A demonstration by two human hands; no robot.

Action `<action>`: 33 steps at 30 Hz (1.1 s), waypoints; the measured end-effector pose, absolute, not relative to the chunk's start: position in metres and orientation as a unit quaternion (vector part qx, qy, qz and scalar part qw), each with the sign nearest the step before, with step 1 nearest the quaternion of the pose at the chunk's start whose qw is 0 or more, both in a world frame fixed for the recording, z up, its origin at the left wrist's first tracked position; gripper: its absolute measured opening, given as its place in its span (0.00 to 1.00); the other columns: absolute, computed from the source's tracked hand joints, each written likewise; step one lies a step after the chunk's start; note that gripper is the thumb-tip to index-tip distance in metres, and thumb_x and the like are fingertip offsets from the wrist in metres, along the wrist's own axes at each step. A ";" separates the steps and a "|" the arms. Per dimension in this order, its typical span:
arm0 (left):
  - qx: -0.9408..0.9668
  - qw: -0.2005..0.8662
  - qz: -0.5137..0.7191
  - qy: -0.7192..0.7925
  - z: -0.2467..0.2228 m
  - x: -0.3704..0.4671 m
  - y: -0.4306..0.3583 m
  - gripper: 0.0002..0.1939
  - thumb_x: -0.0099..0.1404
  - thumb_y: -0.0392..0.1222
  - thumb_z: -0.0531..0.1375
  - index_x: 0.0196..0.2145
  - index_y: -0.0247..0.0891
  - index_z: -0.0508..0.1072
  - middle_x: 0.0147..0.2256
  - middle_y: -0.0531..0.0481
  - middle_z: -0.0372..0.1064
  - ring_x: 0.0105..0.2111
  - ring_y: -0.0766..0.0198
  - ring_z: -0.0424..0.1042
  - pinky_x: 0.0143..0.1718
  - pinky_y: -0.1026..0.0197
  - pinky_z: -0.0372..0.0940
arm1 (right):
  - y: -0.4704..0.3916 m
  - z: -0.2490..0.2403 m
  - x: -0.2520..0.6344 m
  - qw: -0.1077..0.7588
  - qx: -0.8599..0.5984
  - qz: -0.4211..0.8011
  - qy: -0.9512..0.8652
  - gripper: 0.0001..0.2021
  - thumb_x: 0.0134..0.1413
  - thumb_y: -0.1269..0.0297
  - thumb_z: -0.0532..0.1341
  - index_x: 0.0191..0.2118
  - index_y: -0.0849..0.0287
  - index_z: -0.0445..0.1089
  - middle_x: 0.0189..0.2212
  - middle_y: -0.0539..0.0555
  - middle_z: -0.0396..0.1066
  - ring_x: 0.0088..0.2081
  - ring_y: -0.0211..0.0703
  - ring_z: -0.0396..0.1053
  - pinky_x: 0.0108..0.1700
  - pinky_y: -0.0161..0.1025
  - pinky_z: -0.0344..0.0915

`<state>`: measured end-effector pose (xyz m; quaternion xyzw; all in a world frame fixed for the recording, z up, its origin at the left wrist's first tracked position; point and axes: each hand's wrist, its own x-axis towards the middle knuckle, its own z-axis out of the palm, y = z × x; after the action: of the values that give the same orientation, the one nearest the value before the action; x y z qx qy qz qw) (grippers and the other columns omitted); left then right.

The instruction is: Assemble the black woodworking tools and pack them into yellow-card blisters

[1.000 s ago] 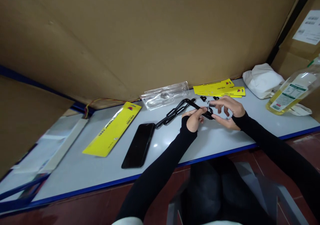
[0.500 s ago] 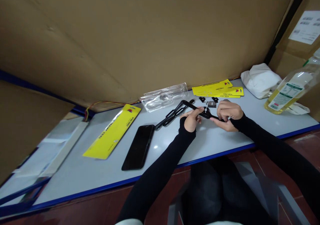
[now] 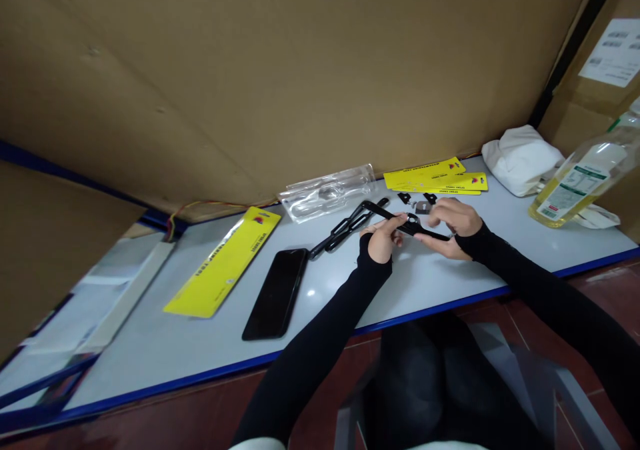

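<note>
My left hand (image 3: 381, 238) is closed around the left part of a black spokeshave (image 3: 391, 219), thumb on top near its middle. The tool is held tilted just above the table, with a shiny metal bit at its centre. My right hand (image 3: 455, 227) has its lower fingers under the right handle, while its upper fingers curl above the tool; whether they pinch anything is hidden. Just behind the hands lie a black cap piece (image 3: 405, 198), a second black cap piece (image 3: 430, 198) and a flat metal blade (image 3: 423, 207). More black spokeshave bodies (image 3: 345, 229) lie left of my left hand.
A black phone (image 3: 275, 295) and a yellow card (image 3: 223, 263) lie on the left of the table (image 3: 150, 343). At the back are clear plastic packaging (image 3: 327, 195) and several yellow cards (image 3: 425, 177). An oil bottle (image 3: 573, 190) and white cloth (image 3: 521, 160) stand right, before cardboard walls.
My right hand has shifted slightly left and its upper fingers have lifted from the right handle toward the tool's middle. My left hand keeps its hold in nearly the same place.
</note>
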<state>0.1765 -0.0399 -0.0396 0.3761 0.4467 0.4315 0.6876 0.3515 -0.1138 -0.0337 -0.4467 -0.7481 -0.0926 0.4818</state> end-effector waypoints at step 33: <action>0.377 0.701 0.413 0.442 -0.042 0.177 -0.043 0.15 0.45 0.45 0.77 0.23 0.32 0.79 0.22 0.48 0.72 0.18 0.69 0.62 0.19 0.63 0.54 | -0.114 -0.037 0.353 0.468 -0.446 -0.100 -0.756 0.13 0.60 0.55 0.70 0.29 0.55 0.73 0.28 0.50 0.65 0.25 0.37 0.60 0.29 0.38 0.61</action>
<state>0.1772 -0.0431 -0.0417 0.3770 0.4423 0.4129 0.7012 0.3530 -0.1143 -0.0366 -0.4463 -0.7559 -0.1001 0.4684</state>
